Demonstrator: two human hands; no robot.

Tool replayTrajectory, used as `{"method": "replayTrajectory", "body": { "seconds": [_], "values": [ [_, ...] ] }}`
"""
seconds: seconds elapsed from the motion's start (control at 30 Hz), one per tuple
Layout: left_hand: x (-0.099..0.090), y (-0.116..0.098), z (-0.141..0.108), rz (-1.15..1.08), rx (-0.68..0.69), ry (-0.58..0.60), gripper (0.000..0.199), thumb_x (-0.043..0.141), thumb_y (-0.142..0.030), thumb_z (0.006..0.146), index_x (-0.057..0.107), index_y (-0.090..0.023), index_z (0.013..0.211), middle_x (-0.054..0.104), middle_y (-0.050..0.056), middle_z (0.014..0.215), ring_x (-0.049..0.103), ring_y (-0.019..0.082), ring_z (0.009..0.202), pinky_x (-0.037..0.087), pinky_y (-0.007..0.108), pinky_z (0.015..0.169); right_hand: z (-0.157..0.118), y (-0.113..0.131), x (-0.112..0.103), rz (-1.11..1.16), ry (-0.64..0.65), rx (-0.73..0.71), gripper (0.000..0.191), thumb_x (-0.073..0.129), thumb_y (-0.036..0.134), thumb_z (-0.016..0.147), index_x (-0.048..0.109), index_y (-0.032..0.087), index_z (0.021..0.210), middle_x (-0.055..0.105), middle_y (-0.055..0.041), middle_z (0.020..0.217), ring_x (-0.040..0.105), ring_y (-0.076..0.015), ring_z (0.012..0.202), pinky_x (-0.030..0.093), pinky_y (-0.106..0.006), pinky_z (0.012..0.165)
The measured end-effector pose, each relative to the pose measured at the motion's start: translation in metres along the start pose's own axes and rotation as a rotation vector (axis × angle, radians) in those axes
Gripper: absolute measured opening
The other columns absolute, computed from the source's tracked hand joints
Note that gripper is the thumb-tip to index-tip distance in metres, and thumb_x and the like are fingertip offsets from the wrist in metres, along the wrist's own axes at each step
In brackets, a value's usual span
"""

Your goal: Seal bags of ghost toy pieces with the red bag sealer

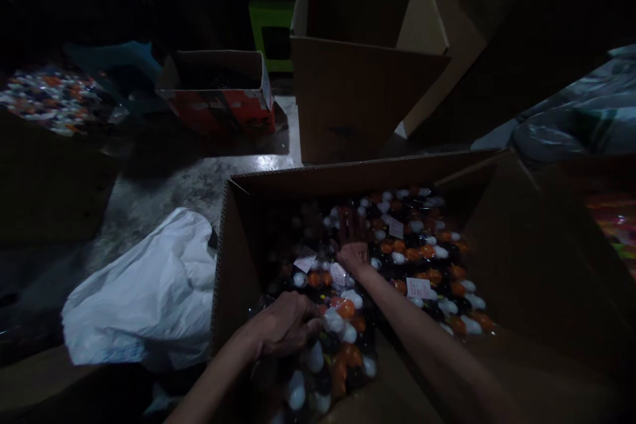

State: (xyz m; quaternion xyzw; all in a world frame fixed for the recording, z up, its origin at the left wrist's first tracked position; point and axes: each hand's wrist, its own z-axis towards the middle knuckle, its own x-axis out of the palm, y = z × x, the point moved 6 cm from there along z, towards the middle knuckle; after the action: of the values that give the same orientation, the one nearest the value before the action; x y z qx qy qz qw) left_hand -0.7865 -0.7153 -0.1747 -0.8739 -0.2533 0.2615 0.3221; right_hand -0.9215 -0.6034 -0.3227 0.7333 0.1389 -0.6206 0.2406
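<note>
- Here the left hand [285, 326] is curled closed on a clear bag [325, 358] of small orange, white and black pieces, at the near edge of the big box [233, 238].
- The bag lies partly over the near side of the box, just beside the left hand, and it shines a little.
- The right hand [352, 253] reaches deeper into the box, palm down, with fingers spread flat on the packs [422, 258]; it is open and grips nothing that I can see.
- The packs fill the bottom of the box; they hold the same orange, white and black pieces, and some white labels [420, 287] lie on top.
- A white plastic bag [149, 285] lies crumpled on the floor, touching the left wall of the box.
- Behind the big box stands a tall open carton [358, 99], upright.
- Left of the carton is a low orange box [218, 96], also open.
- At the far left, more of the colourful pieces [54, 99] lie in a heap, well apart from the hands.
- The room is dark, so small details are hard to tell.
</note>
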Motion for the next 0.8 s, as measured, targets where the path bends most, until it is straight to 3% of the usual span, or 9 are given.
{"method": "replayTrajectory", "body": {
  "seconds": [0.2,0.43,0.63,0.8],
  "values": [
    [0.000,-0.003,0.004,0.042,-0.005,0.021,0.024,0.041,-0.024,0.084,0.038,-0.015,0.061,0.028,-0.003,0.058,0.028,0.008,0.054,0.020,0.022,0.050,0.008,-0.012,-0.010,0.014,-0.103,-0.043,0.069,0.037,0.044,0.096,0.016,0.012,0.154,0.027,-0.0185,0.153,0.024,-0.0303,0.141,0.020,-0.048,0.115],
    [0.004,-0.005,0.006,0.055,0.001,0.012,0.023,0.043,-0.021,0.082,0.039,-0.015,0.061,0.029,-0.003,0.057,0.029,0.007,0.054,0.020,0.022,0.051,0.026,-0.045,-0.012,-0.021,-0.137,-0.066,0.072,0.043,0.048,0.095,0.022,0.009,0.152,0.024,-0.0204,0.154,0.023,-0.0309,0.141,0.012,-0.053,0.116],
    [0.006,-0.002,0.008,0.076,-0.051,0.029,0.023,0.044,-0.022,0.082,0.041,-0.015,0.061,0.033,-0.003,0.056,0.033,0.009,0.054,0.022,0.023,0.050,0.038,-0.036,-0.014,-0.055,-0.130,-0.053,0.063,0.043,0.042,0.095,0.030,0.010,0.149,0.031,-0.0198,0.151,0.029,-0.0302,0.138,0.006,-0.055,0.115],
    [0.006,-0.002,0.008,0.020,-0.058,0.041,0.022,0.048,-0.024,0.080,0.047,-0.015,0.061,0.039,-0.002,0.056,0.039,0.010,0.056,0.025,0.022,0.053,0.032,-0.026,-0.045,-0.043,-0.032,-0.061,0.055,0.045,0.040,0.093,0.046,0.010,0.139,0.042,-0.0200,0.143,0.034,-0.0347,0.133,0.013,-0.055,0.112]
  ]
}}
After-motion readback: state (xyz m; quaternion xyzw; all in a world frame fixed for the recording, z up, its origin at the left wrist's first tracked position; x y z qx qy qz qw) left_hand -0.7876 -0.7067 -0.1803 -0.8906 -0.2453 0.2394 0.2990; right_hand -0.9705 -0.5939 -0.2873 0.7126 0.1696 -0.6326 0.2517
